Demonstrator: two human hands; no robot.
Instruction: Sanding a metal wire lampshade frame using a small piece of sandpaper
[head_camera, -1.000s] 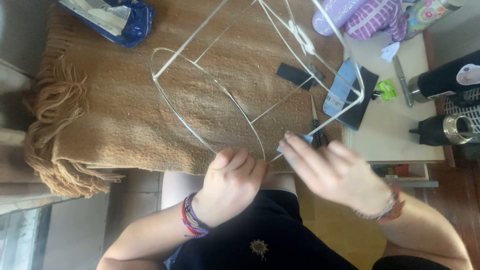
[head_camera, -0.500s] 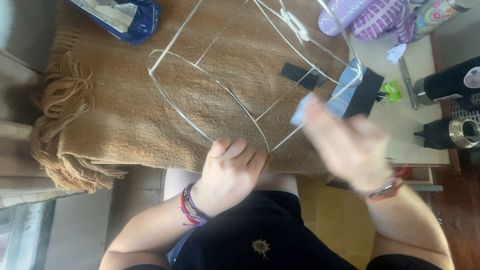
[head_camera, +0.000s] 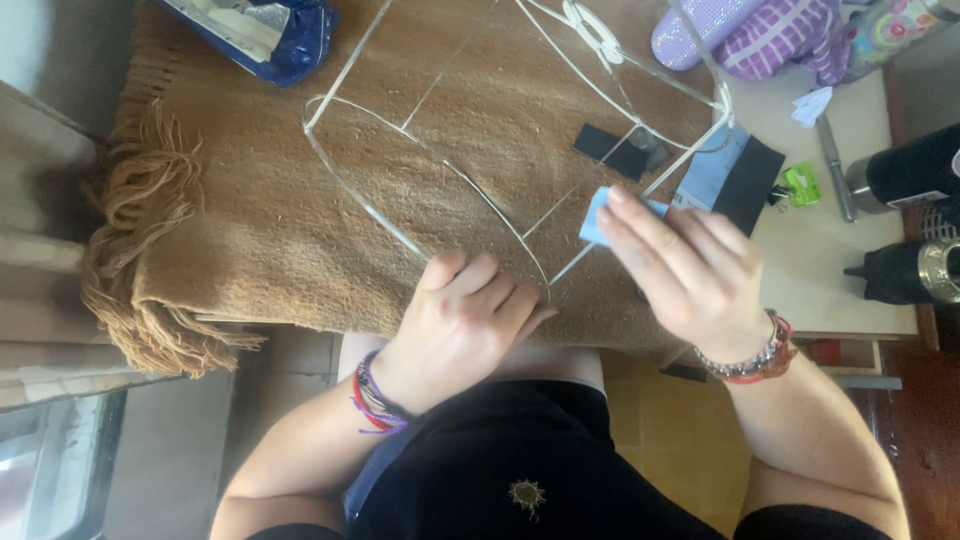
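At the frame's centre, my left hand (head_camera: 462, 325) closes its grip on the lower rim of a light, springy white wire lampshade frame (head_camera: 520, 150) lying on a fringed brown wool blanket (head_camera: 250, 210), while my right hand (head_camera: 690, 270) pinches a small pale-blue pad (head_camera: 595, 215) against a thin strut.

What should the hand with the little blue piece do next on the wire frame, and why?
Probably slide the blue piece along the wire strut it presses, since the right hand holds it there while the left hand grips the white wire frame at its lower ring.
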